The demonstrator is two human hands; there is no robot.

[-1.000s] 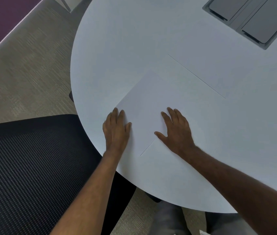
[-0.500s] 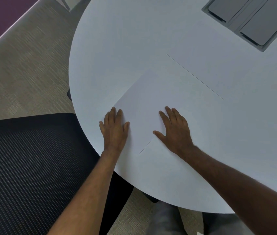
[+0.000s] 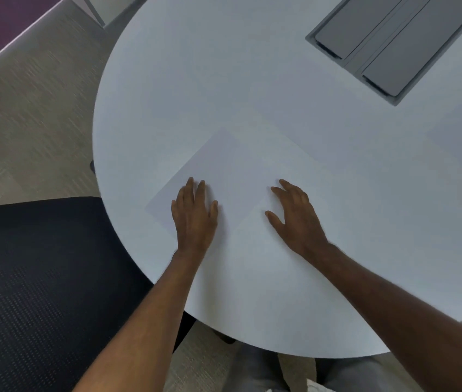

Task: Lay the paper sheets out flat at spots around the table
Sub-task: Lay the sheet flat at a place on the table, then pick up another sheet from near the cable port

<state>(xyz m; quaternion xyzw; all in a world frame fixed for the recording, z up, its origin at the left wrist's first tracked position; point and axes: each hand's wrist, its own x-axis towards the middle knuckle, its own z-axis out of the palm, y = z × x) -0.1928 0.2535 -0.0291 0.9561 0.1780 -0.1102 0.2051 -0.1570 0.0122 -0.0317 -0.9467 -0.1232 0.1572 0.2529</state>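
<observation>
A white paper sheet [image 3: 232, 171] lies flat on the round white table [image 3: 196, 66], turned at an angle, its edges faint against the tabletop. My left hand [image 3: 194, 216] rests palm down on the sheet's near left corner, fingers together. My right hand [image 3: 295, 216] lies palm down at the sheet's near right edge, fingers slightly spread and a little raised. Neither hand grips anything. A second sheet seems to lie under or beside it to the right, but the blur hides its outline.
A grey hatch panel [image 3: 393, 43] is set into the table at the far right. A black mesh chair [image 3: 34, 278] stands close on the left, against the table's edge. Beige carpet [image 3: 26, 123] surrounds the table; my legs show below its near edge.
The view has shifted and blurred. My left hand has slid a little further onto the sheet's corner. My right hand has lifted its fingers slightly and spread them.
</observation>
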